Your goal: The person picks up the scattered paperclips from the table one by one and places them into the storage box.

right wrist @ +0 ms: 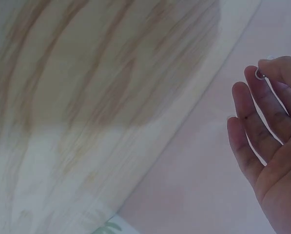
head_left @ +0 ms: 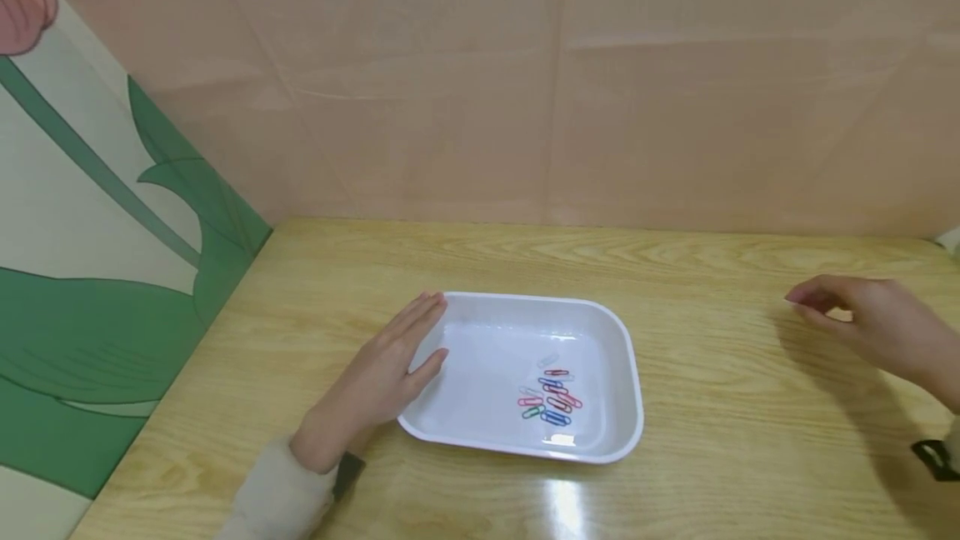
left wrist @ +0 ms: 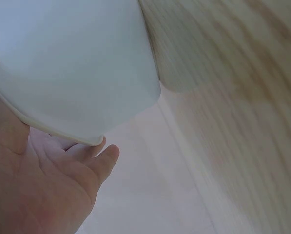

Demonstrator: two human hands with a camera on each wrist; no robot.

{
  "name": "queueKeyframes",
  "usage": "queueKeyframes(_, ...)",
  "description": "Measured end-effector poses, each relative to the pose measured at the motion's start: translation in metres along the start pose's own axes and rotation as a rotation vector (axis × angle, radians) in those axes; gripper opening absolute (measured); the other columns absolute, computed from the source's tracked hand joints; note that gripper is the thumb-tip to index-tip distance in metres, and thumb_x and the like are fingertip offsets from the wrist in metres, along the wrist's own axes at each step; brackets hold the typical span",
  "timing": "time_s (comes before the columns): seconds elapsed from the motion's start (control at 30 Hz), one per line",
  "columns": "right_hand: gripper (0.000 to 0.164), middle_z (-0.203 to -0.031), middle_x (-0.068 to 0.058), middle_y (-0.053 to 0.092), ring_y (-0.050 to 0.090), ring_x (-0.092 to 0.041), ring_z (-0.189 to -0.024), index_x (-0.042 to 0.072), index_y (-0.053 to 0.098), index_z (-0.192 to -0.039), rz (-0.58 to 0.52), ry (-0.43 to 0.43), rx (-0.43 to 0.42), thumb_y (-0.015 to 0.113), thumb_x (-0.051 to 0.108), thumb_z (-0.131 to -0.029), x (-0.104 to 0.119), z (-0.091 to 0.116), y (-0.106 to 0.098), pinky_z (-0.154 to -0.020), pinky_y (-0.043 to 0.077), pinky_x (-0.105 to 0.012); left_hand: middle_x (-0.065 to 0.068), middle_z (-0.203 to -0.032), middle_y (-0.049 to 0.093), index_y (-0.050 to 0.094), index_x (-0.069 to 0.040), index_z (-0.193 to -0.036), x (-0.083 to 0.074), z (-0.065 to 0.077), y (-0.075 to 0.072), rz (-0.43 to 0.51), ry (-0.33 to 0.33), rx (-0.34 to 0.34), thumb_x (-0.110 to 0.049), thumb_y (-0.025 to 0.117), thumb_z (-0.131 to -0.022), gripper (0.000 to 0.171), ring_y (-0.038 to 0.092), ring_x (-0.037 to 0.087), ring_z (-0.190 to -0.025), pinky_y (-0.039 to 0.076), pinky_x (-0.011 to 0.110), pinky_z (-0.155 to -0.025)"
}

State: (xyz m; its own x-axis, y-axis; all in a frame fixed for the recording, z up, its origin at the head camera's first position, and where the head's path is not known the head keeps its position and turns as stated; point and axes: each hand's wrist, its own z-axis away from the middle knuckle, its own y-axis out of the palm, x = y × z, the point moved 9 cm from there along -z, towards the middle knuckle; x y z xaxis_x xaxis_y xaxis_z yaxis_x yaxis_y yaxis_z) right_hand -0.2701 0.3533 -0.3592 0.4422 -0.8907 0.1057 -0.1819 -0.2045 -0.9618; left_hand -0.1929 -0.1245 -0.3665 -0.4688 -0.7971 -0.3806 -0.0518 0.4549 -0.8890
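A white tray (head_left: 480,432) stands on the table, with several coloured paper clips (head_left: 555,400) in a loose cluster in its right half. My left hand (head_left: 390,373) rests at the tray's left rim, its fingers fairly straight along the outside and the thumb reaching over the inside. In the left wrist view the palm and fingers lie close under the rim. Far to the right, my right hand (head_left: 873,323) is raised above the table. Between its thumb and index finger it pinches a small whitish paper clip (right wrist: 260,74), of which only a looped end shows.
The wood-grain table (head_left: 712,440) runs back to a wall covered in creased beige sheeting (head_left: 562,107). At the left stands a panel with a green leaf and pink flower print (head_left: 150,273). Table surface lies between the tray and my right hand.
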Motion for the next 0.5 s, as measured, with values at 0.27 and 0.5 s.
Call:
queueKeyframes(0.27, 0.018, -0.085, 0.003, 0.073, 0.052, 0.015, -0.074, 0.010, 0.073, -0.100, -0.041, -0.051, -0.046, 0.078, 0.009, -0.083, 0.038, -0.005, -0.008, -0.050, 0.043, -0.019, 0.015, -0.157, 0.039, 0.041, 0.000, -0.149, 0.001, 0.001, -0.001, 0.003, -0.010, 0.003, -0.026, 0.062, -0.098, 0.060, 0.033, 0.031, -0.149, 0.032, 0.050, -0.120)
queueKeyframes(0.5, 0.021, -0.087, 0.007, 0.074, 0.055, 0.014, -0.077, 0.015, 0.074, -0.100, -0.088, -0.078, -0.082, 0.079, 0.008, -0.081, 0.072, -0.009, -0.017, -0.052, 0.045, -0.019, 0.014, -0.157, 0.039, 0.042, 0.000, -0.149, 0.002, 0.001, -0.001, -0.003, -0.008, -0.004, -0.026, 0.062, -0.098, 0.061, 0.034, 0.032, -0.148, 0.032, 0.050, -0.120)
